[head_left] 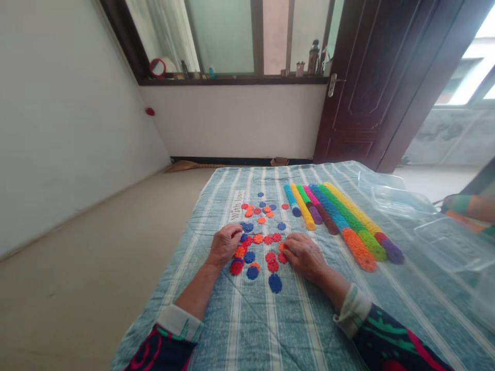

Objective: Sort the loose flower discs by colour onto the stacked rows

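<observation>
Small notched plastic discs in blue, red and orange lie scattered over the striped cloth (232, 330), a few overlapping. My left hand (224, 245) is at their left side, thumb and fingers pinched together beside a blue disc (244, 237). Whether anything sits in that pinch is too small to see. On the right side, the bent fingers of my right hand (304, 254) close on the edge of an orange disc (282, 247), with a red disc (282, 257) just below. Between the hands runs a row of red and orange discs (258, 238). A blue disc pile (275, 283) lies nearest me.
Long multicoloured rolls of stacked discs (332, 208) lie to the right. Beyond them are clear plastic containers (402, 201) and an orange-and-green blurred item (469, 211). The cloth carries "With love" lettering (236, 205). A dark red door (359, 77) stands behind.
</observation>
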Action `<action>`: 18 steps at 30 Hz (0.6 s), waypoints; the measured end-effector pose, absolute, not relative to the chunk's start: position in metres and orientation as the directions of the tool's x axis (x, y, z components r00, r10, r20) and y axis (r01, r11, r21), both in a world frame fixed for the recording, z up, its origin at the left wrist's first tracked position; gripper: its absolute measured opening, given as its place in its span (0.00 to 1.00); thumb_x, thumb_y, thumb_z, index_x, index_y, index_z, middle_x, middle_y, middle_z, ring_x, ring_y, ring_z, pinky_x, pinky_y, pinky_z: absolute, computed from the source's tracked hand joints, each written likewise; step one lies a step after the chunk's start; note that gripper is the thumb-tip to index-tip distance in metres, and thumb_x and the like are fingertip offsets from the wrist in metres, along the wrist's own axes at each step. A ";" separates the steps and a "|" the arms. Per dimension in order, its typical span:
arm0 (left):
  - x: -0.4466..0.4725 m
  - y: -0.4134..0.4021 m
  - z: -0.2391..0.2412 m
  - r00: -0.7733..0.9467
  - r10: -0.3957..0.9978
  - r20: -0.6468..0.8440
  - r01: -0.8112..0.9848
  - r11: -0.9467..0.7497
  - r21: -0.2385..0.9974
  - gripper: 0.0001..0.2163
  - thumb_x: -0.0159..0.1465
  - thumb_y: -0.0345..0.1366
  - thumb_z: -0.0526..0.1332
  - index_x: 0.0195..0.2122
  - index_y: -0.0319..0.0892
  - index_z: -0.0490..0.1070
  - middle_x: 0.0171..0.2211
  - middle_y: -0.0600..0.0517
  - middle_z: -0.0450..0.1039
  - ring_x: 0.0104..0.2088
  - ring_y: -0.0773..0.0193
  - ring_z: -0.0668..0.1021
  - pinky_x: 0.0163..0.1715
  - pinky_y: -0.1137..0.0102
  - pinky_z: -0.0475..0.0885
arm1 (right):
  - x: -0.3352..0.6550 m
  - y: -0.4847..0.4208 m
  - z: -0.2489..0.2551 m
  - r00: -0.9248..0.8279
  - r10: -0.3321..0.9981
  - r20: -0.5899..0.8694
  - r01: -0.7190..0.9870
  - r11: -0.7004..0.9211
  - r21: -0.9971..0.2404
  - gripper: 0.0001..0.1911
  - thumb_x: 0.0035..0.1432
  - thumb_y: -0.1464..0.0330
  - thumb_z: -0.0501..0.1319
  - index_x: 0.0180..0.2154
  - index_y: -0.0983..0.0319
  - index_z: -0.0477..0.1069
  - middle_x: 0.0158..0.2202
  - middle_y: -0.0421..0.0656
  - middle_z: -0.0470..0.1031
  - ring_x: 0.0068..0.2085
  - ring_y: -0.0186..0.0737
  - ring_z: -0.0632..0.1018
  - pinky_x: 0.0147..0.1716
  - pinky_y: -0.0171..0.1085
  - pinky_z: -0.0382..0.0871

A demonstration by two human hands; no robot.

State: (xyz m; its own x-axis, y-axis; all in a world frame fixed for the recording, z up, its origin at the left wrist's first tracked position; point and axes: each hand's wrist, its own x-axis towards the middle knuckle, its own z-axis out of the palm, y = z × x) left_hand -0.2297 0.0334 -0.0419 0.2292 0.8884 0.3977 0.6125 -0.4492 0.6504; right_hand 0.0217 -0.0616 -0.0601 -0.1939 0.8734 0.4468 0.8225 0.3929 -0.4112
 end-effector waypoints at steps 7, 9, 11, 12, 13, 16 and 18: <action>-0.229 0.033 -0.042 0.293 0.864 0.410 0.626 -0.498 0.600 0.06 0.52 0.37 0.64 0.30 0.43 0.77 0.42 0.46 0.80 0.47 0.53 0.79 0.53 0.59 0.71 | 0.020 -0.063 -0.059 -0.202 0.868 0.453 0.832 0.396 -0.388 0.06 0.62 0.72 0.61 0.32 0.61 0.74 0.40 0.46 0.77 0.43 0.44 0.75 0.44 0.40 0.66; -0.230 0.034 -0.044 0.271 0.869 0.415 0.651 -0.483 0.586 0.05 0.53 0.35 0.61 0.29 0.43 0.76 0.40 0.46 0.81 0.45 0.54 0.79 0.52 0.59 0.72 | 0.020 -0.063 -0.058 -0.204 0.869 0.451 0.834 0.396 -0.385 0.07 0.62 0.72 0.60 0.32 0.61 0.74 0.39 0.45 0.77 0.42 0.44 0.75 0.44 0.40 0.66; -0.231 0.034 -0.045 0.258 0.870 0.420 0.665 -0.476 0.576 0.06 0.54 0.33 0.59 0.29 0.43 0.76 0.39 0.46 0.81 0.44 0.55 0.79 0.52 0.60 0.72 | 0.019 -0.062 -0.058 -0.207 0.869 0.450 0.837 0.396 -0.378 0.07 0.63 0.72 0.60 0.31 0.61 0.74 0.38 0.45 0.76 0.42 0.43 0.75 0.43 0.40 0.66; -0.232 0.034 -0.046 0.261 0.867 0.424 0.665 -0.480 0.572 0.07 0.54 0.33 0.58 0.29 0.43 0.76 0.39 0.47 0.81 0.44 0.55 0.80 0.51 0.60 0.72 | 0.019 -0.062 -0.058 -0.210 0.868 0.450 0.838 0.397 -0.375 0.07 0.63 0.71 0.60 0.31 0.61 0.74 0.38 0.45 0.76 0.42 0.43 0.75 0.43 0.40 0.66; -0.232 0.034 -0.046 0.267 0.863 0.428 0.662 -0.487 0.569 0.07 0.55 0.33 0.57 0.29 0.43 0.76 0.39 0.47 0.81 0.44 0.56 0.80 0.51 0.61 0.73 | 0.019 -0.062 -0.058 -0.212 0.867 0.451 0.839 0.398 -0.372 0.07 0.62 0.71 0.60 0.31 0.61 0.74 0.38 0.45 0.76 0.41 0.43 0.75 0.43 0.39 0.66; -0.232 0.035 -0.048 0.274 0.856 0.439 0.660 -0.500 0.561 0.08 0.55 0.31 0.56 0.28 0.44 0.76 0.38 0.48 0.81 0.44 0.58 0.80 0.51 0.63 0.73 | 0.019 -0.061 -0.059 -0.210 0.866 0.454 0.837 0.399 -0.373 0.07 0.62 0.72 0.60 0.31 0.61 0.74 0.37 0.45 0.76 0.41 0.43 0.75 0.43 0.39 0.66; -0.232 0.035 -0.049 0.261 0.857 0.444 0.668 -0.493 0.557 0.08 0.55 0.31 0.56 0.28 0.44 0.76 0.38 0.48 0.81 0.44 0.57 0.80 0.51 0.62 0.73 | 0.018 -0.061 -0.060 -0.208 0.864 0.458 0.836 0.400 -0.375 0.07 0.62 0.72 0.60 0.31 0.60 0.74 0.37 0.44 0.76 0.41 0.43 0.74 0.43 0.39 0.65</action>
State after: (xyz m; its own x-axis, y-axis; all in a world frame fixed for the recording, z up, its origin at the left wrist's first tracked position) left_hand -0.2325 0.0353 -0.0491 0.2613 0.8571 0.4440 0.6683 -0.4925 0.5575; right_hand 0.0185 -0.0610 -0.0597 -0.2080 0.8640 0.4585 0.8363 0.4002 -0.3747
